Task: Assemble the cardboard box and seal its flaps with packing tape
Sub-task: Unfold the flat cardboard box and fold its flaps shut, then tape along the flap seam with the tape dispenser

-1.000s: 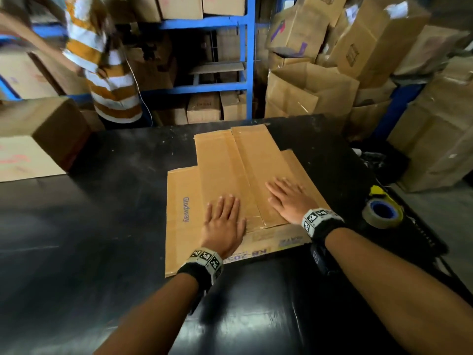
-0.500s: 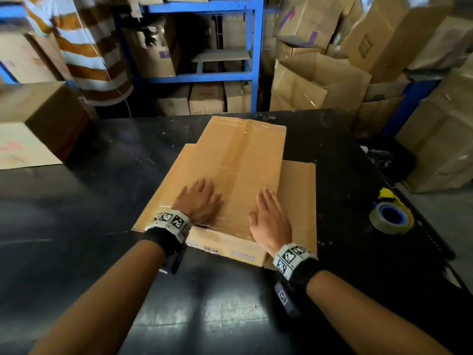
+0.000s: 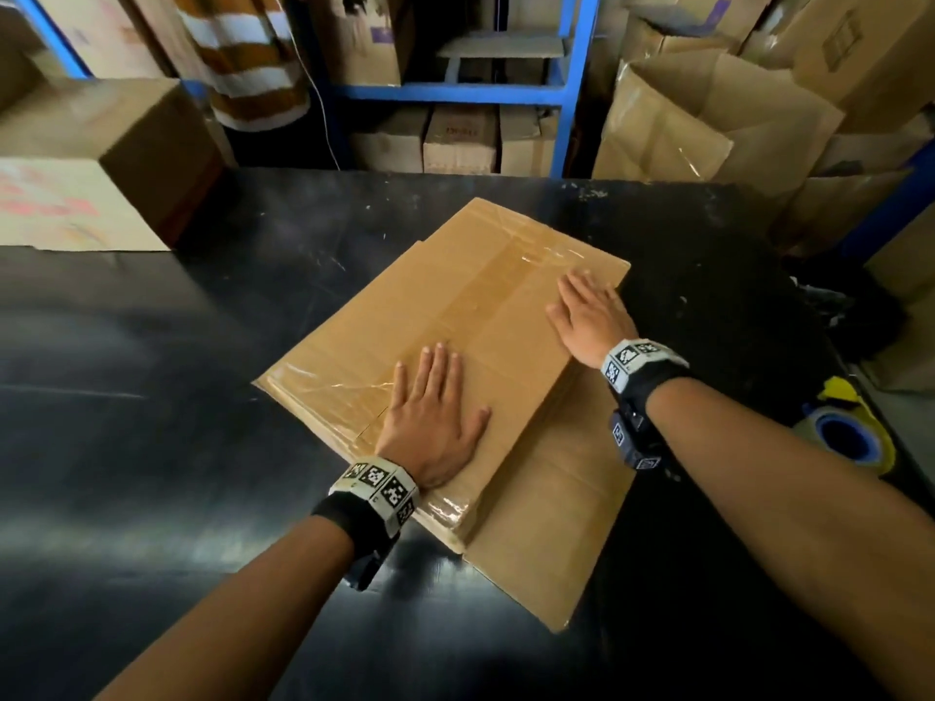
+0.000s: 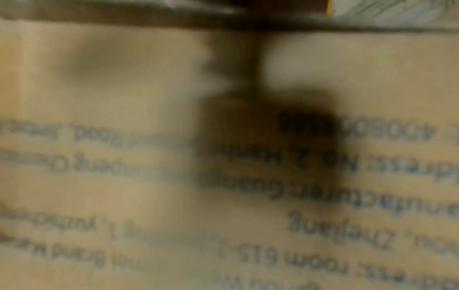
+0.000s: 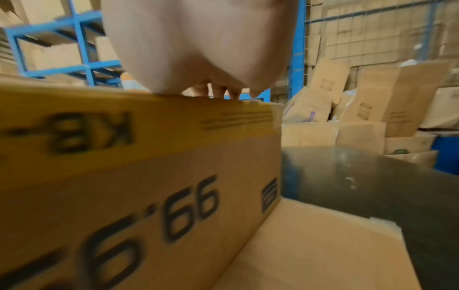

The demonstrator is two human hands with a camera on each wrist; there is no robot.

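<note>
Print (image 5: 154, 206) under hands, wrist views only

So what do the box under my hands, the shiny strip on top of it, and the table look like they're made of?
Box: brown corrugated cardboard, matte, with fold creases; the right wrist view shows dark print on its side.
Shiny strip: looks like clear plastic packing tape, glossy, wrinkled and catching light.
Table: hard black top with a dull sheen, scuffed with pale marks; whether it is painted metal or laminate cannot be told.

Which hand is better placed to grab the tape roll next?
Right. The right hand lies flat on the box nearest the tape roll; the left hand would have to cross over.
</note>
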